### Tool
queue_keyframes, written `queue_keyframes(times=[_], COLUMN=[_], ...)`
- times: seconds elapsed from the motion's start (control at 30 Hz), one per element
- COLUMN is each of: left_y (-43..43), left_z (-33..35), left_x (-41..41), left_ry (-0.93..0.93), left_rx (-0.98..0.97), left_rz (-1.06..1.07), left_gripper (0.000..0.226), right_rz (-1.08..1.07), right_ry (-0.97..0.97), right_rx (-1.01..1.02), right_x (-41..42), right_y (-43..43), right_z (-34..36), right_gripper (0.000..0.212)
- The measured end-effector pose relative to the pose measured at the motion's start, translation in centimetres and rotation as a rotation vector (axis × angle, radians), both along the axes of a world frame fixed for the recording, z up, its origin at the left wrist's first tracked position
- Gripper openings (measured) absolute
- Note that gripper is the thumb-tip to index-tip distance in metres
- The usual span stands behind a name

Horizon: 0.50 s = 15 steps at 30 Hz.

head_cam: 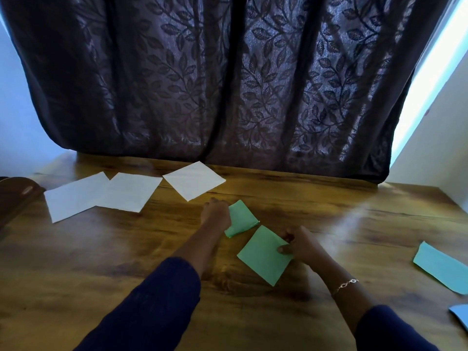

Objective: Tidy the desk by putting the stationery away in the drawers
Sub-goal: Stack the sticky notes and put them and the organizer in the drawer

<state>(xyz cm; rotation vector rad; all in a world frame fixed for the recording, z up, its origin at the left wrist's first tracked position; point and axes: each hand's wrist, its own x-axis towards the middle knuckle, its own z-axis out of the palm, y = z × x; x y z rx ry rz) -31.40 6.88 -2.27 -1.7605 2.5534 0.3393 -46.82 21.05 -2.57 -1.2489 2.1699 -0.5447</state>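
Observation:
Two green paper squares lie mid-desk. My right hand [301, 245] pinches the right edge of the nearer green sheet [263, 255], thumb on top. My left hand [216, 214] reaches to the left edge of the farther green sheet [241, 219], which curls up at its near edge; the fingers are hidden behind the back of the hand. Three white sheets lie at the back: one at the left [73, 198], one overlapping it [131, 191], one in the middle [193, 179]. No drawer is in view.
A wooden desk [101, 262] fills the lower frame. A light blue sheet [442, 268] lies at the right edge, another blue corner [459, 315] below it. A dark curtain [228, 84] hangs onto the desk's back. A dark wooden object [15, 196] sits far left.

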Motion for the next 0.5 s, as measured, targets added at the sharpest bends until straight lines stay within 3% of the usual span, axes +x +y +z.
queue_keyframes(times=[0.23,0.3,0.4,0.5], left_y=[-0.7,-0.5,-0.6,-0.8], left_z=[0.1,0.0,-0.2,0.2], left_x=[0.4,1.1,2.7,5.6], left_ry=[0.070,0.127,0.278,0.478], left_rx=[0.081,0.075,0.087,0.238], left_rz=[0.016,0.039,0.090,0.158], left_gripper=[0.048,0.041,0.026,0.023], right_rz=[-0.135,-0.160,-0.229,-0.264], right_ry=[-0.149,-0.178,-0.258,-0.332], right_rx=[-0.131,-0.157,-0.177,-0.213], right_x=[0.3,0.8,1.9,3.7], right_y=[0.5,0.5,0.4,-0.3], right_z=[0.7,1.1,1.7,2.2], right_gripper=[0.013,0.021,0.027,0.023])
